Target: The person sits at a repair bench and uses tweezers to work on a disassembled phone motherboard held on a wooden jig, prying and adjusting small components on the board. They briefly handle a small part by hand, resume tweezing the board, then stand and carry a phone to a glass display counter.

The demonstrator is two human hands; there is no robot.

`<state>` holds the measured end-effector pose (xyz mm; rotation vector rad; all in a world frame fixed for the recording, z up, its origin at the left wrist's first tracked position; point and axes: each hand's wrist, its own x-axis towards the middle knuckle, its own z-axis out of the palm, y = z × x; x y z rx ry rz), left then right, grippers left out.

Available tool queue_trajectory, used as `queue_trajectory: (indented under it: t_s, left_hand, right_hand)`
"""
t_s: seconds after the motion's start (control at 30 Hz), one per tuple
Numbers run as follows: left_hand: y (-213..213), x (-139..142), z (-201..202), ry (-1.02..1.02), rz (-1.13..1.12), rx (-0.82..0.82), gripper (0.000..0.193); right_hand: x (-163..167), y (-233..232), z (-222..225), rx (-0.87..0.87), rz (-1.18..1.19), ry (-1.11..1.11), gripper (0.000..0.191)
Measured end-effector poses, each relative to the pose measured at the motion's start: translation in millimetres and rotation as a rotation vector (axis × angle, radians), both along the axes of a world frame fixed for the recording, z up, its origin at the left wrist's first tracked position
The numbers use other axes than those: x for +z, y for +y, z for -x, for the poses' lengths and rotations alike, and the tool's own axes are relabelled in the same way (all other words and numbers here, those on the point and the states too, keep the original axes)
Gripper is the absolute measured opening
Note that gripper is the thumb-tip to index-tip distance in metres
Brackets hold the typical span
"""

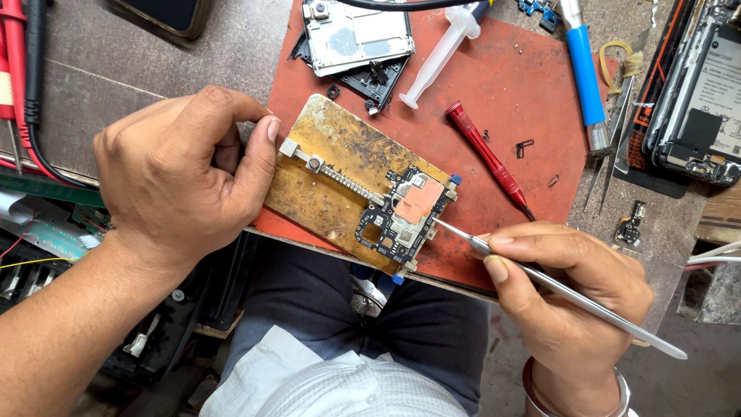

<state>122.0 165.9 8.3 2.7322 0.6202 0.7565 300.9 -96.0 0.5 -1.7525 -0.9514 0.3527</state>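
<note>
The left hand [181, 174] is gripping the left edge of the holder [340, 181] on the red mat [509, 100]. The right hand [567, 297] is pinching tweezers [540, 282], their tip touching the clamped board [405, 216] by its copper pad [421, 201]. Probing seems underway; a steady holder matters.

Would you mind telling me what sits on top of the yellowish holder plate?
A dark circuit board is clamped on the holder plate, with a copper-coloured pad on it. The right hand touches tweezers to the board's edge. What lies beneath the board and pad is hidden.
</note>
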Motion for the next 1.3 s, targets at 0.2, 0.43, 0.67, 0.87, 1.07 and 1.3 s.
queue_trajectory:
  t_s: [0.2,0.43,0.67,0.87,1.07,1.3]
  left_hand:
    - [-0.4,-0.3,0.6,-0.007,0.004,-0.001,0.013]
    - [0.5,-1.5,0.6,-0.005,0.004,-0.002,0.013]
    - [0.1,-1.1,0.6,-0.003,-0.010,-0.002,0.013]
    - [-0.1,-1.0,0.9,-0.004,-0.005,-0.001,0.013]
    - [-0.3,0.0,0.2,-0.010,0.004,0.004,0.013]
    - [-1.1,1.3,-0.6,-0.012,0.010,0.006,0.014]
  right_hand:
    - [-1.6,-1.7,0.9,0.004,0.002,-0.003,0.012]
    - [-2.6,-2.7,-1.0,0.018,0.020,-0.045,0.014]
    - [-1.5,-2.0,-0.6,0.023,0.005,-0.018,0.016]
    - [-0.4,-1.0,-0.3,0.012,0.014,-0.019,0.015]
    - [-0.2,-0.7,-0.9,0.026,0.010,-0.034,0.014]
    - [-2.9,-3.9,-1.1,0.043,-0.023,0.020,0.011]
